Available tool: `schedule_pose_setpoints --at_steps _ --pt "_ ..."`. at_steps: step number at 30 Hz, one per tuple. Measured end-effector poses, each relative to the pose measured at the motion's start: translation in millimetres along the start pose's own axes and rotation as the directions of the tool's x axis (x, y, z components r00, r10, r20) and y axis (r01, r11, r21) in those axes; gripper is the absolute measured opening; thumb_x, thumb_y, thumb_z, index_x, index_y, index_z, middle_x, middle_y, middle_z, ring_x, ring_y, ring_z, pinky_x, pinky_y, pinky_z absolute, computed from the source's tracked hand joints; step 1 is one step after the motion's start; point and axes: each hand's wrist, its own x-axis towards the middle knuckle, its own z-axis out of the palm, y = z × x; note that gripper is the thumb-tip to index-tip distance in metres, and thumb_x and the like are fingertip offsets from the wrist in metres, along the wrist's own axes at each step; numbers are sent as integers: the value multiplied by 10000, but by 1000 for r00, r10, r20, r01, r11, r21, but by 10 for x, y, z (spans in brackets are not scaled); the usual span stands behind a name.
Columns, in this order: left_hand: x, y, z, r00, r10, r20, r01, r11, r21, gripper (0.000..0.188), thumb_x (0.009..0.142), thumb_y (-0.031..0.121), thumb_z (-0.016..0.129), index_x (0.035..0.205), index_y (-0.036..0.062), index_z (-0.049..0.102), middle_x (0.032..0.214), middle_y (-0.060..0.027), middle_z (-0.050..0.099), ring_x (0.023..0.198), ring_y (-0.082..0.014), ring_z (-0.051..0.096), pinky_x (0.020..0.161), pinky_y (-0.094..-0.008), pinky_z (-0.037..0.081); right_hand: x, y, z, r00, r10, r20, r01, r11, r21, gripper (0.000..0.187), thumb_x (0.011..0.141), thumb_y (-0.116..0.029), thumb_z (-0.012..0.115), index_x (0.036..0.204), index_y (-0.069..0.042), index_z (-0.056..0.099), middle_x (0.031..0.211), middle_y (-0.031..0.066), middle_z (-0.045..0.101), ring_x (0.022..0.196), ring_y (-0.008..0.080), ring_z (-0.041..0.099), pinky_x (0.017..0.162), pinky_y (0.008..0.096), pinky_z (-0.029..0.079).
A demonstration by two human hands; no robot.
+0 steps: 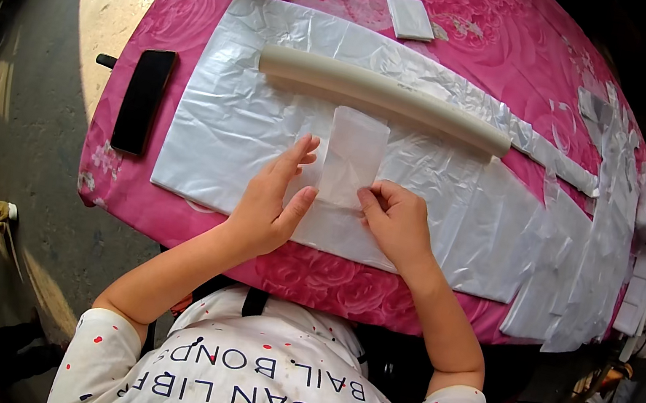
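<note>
The right hand (400, 225) pinches the lower right corner of a small clear bag (355, 154), apparently to steady it over white plastic sheets (212, 123); the left hand (270, 200) is open just beside it. A pale tube (383, 97) lies across the sheets, perhaps weighing them down. Dark lettering crosses the shirt (262, 362).

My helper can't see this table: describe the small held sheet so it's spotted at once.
On the pink floral tablecloth, find the large silvery-white plastic sheet with a long beige tube on it. On the tube's near side, the right hand pinches a small rectangular sheet. Unlike the large one, it's narrow, translucent and held.
</note>
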Motion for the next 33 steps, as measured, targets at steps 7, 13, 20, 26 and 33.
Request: schedule_pose_setpoints --at_steps 7,13,20,26,33 --pt "-35 -23 337 947 202 251 -321 649 690 765 837 358 544 1384 -68 220 1447 -232 230 1355 -354 212 1103 -448 162 111 -36 -97 984 169 58 -173 981 84 208 844 -156 601 791 44 617 630 73 635 545 118 621 509 242 468" --pt "-69 -37 367 966 131 222 -256 593 763 755 824 373 559 1362 -72 270 1438 -221 256 1349 -342 230 1101 -433 175 19 -64 -25 999 -6 -52 -7 968 -252 281 748 -137 693 981 -8 602 936 111 640 807 180 633 676 296 498" --pt "145 34 251 951 262 166 -297 615 730 598 723 170 631 1241 -60 440 1259 -176 482 1160 -290 472 974 -383 364 235 117 -234 634 -716 293 723 415 -552 520 669 -101 700 1163 -41 549 1205 146 525 1117 303 503 957 395 414" --pt "233 22 218 939 263 222 -328 490 808 504 687 75 601 1167 -46 502 1175 -151 535 1062 -258 527 886 -369 417 337 97 -312 690 -649 321 719 565 -404 474 665 -15 628 1134 2 555 1168 129 547 1085 294 520 922 372 442" --pt "274 -27 124 874 366 319 -462 424 779 398 719 54 579 1107 -34 554 1123 -143 586 1014 -241 579 851 -366 447 393 142 -254 678 -701 223 726 588 -358 389 618 56 611 1003 -2 606 1034 110 594 952 281 566 808 365 480"
